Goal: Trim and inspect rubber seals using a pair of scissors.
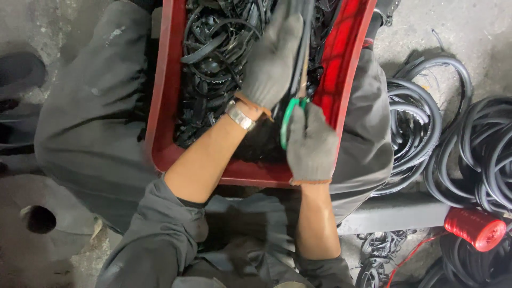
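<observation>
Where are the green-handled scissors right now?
In the head view, the green-handled scissors sit in the gloved right hand, over the red tray on the lap, just below the left hand.

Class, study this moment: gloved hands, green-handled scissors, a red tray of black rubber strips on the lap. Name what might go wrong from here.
1. The left hand holds the black strip close to the green-handled scissors in the right hand; the blades might nick the thin glove.
2. The red tray rests on the knees, not a bench; a shift could tip it.
3. Cable coils lie beside the leg and could snag a foot.
</observation>
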